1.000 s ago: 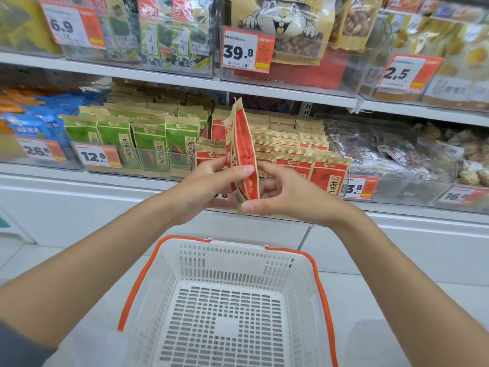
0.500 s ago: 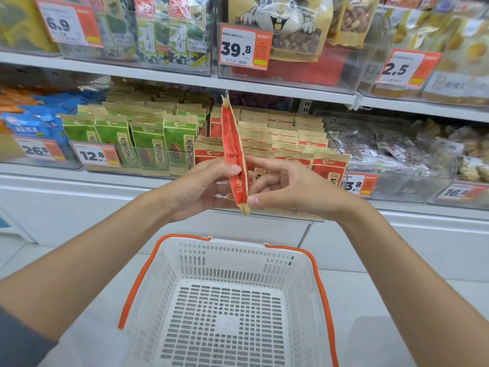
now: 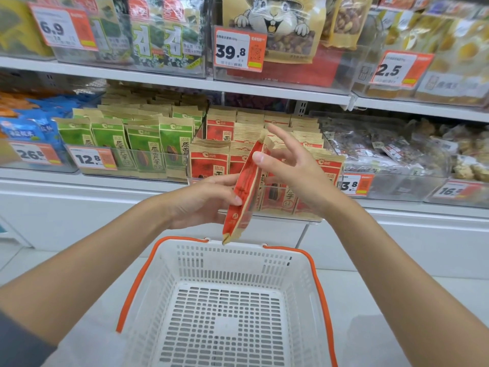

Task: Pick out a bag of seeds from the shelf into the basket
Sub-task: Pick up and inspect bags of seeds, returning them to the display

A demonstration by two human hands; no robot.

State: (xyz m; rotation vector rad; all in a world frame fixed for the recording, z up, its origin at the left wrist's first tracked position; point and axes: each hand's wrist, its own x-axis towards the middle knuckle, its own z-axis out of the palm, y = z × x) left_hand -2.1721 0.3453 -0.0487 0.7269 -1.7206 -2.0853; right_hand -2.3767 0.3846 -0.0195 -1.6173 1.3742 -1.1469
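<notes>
From the head view, a white shop shelf [image 3: 158, 75] runs across the far side in two tiers, with clear bins and orange-and-white price tags [image 3: 238, 50] clipped to their fronts, and a pale floor [image 3: 383, 300] lies below. On the lower tier green bags [image 3: 143, 147] stand left of the middle and rows of red bags [image 3: 209, 162] stand at the middle. Blue packs [image 3: 23, 131] lie at the far left, cut off by the frame. The near middle is filled by a white basket [image 3: 301, 263] with orange handles, its near end cut off at the bottom edge. The bag of seeds [image 3: 243, 192] is off the shelf, held edge-on and tilted in front of the red rows, its lower corner just above the basket's far rim. Its print cannot be read from this angle. The left hand [image 3: 201, 202] pinches its lower half, thumb on the near face, the fingers behind it hidden. The right hand [image 3: 293, 168] has its fingers spread and straight, the thumb tip at the bag's upper edge; whether it presses there I cannot tell. The packs at the far right are blurred. A dark sleeve [image 3: 16, 340] shows at the lower left corner.
</notes>
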